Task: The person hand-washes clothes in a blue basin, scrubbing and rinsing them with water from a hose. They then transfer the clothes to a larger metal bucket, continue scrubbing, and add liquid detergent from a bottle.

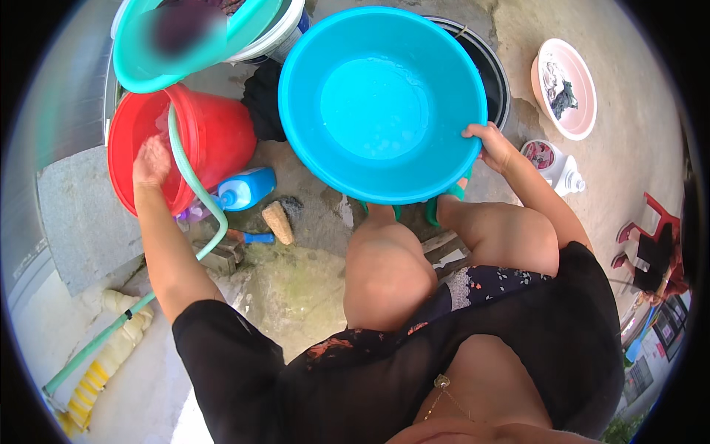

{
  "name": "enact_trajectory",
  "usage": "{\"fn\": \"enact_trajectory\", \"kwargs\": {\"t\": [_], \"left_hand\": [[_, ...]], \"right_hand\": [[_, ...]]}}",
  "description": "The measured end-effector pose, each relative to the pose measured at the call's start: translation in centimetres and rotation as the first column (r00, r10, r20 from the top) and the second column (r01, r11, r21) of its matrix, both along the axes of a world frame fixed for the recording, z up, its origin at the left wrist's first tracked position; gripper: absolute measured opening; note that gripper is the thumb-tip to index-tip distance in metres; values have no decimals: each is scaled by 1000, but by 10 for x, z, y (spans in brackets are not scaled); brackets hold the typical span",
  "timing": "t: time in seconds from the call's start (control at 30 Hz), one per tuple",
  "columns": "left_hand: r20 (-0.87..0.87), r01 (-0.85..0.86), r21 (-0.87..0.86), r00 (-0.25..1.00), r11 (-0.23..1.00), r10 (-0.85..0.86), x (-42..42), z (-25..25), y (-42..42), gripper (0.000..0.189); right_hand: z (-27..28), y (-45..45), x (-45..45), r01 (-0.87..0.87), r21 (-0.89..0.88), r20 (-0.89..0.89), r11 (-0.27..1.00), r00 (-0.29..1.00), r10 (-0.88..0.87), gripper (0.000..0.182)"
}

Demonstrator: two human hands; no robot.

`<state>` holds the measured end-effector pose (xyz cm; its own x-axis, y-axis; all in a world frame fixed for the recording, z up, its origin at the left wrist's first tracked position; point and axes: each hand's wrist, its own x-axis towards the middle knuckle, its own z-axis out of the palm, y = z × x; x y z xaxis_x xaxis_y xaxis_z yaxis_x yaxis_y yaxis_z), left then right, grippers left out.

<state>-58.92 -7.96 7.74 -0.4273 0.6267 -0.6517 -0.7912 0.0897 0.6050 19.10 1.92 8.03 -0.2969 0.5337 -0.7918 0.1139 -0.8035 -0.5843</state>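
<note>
My right hand (492,145) grips the right rim of a large blue plastic basin (383,177), thumb over the edge. The basin is tilted towards me, and its bottom looks wet with a few drops. My left hand (152,160) is inside a red plastic bucket (222,125), palm showing and nothing seen in it; its fingertips are blurred. A pale green hose (186,166) hangs over the bucket's rim close to that hand. Behind the blue basin stands a black tub (496,83), mostly hidden.
A green basin (147,77) with dark cloth rests by a white bucket (277,33). Black cloth (263,102), a blue bottle (252,188), a scrub brush (277,222) and a blue handle (258,237) lie nearby. At right are a white detergent bottle (554,166), a pink basin (588,105) and a seated person (654,255).
</note>
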Motion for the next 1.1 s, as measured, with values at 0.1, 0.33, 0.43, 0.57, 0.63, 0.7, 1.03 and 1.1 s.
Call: {"fn": "enact_trajectory", "kwargs": {"t": [0.1, 0.33, 0.43, 0.57, 0.63, 0.7, 1.03, 1.1], "left_hand": [[-106, 410, 310, 911, 858, -398, 95, 86, 22, 24], [-656, 678, -440, 204, 588, -726, 366, 195, 8, 41], [-720, 618, -430, 206, 658, -663, 352, 188, 2, 36], [-712, 447, -387, 411, 807, -569, 316, 208, -18, 36], [-695, 373, -410, 462, 832, -550, 304, 219, -34, 38], [-683, 342, -396, 511, 853, -522, 294, 221, -52, 37], [-542, 464, -374, 593, 803, -595, 321, 190, -68, 36], [-528, 446, -390, 609, 805, -593, 328, 189, -69, 36]], "right_hand": [[18, 3, -10, -52, 24, 46, 998, 998, 51, 11], [21, 0, -53, -16, 24, -24, 1000, 1000, 17, 12], [13, 0, -47, -41, 14, -44, 999, 998, 42, 13], [4, -1, -13, -23, -88, -121, 996, 993, 12, 17], [-7, 4, 4, 17, -177, -241, 984, 969, -60, 25], [-5, 9, 10, 98, -267, -335, 959, 923, -188, 34], [-16, -2, 15, 99, -249, -359, 964, 915, -187, 28], [-14, -6, 43, 97, -169, -297, 981, 944, -145, 34]]}}
